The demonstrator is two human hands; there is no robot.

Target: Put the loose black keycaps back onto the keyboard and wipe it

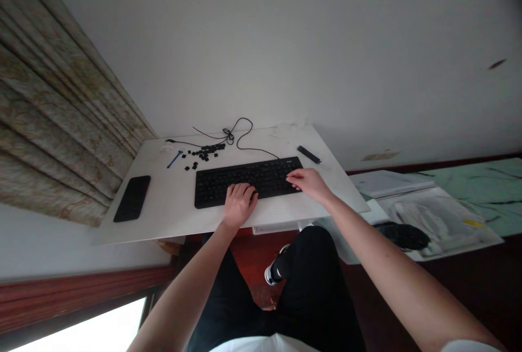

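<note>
A black computer keyboard (248,182) lies on a white desk (171,216), and several of its keys seem to be in place. My left hand (240,205) rests with curled fingers on the keyboard's lower middle. My right hand (308,184) lies on the keyboard's right end, fingers stretched towards the keys. Beyond the keyboard lies a heap of loose black keycaps (199,155), with a blue stick-like tool (174,159) beside it. A black cable (232,137) loops behind them. A black smartphone (131,198) lies face up at the left, and a slim black bar (309,154) lies past the keyboard's far right corner.
A patterned curtain (57,107) hangs along the desk's left side, and a white wall (244,42) stands behind it. Below the desk's near edge are my black-clad legs (310,281). A dark shoe (402,235) lies on papers and plastic (432,216) on the floor at right.
</note>
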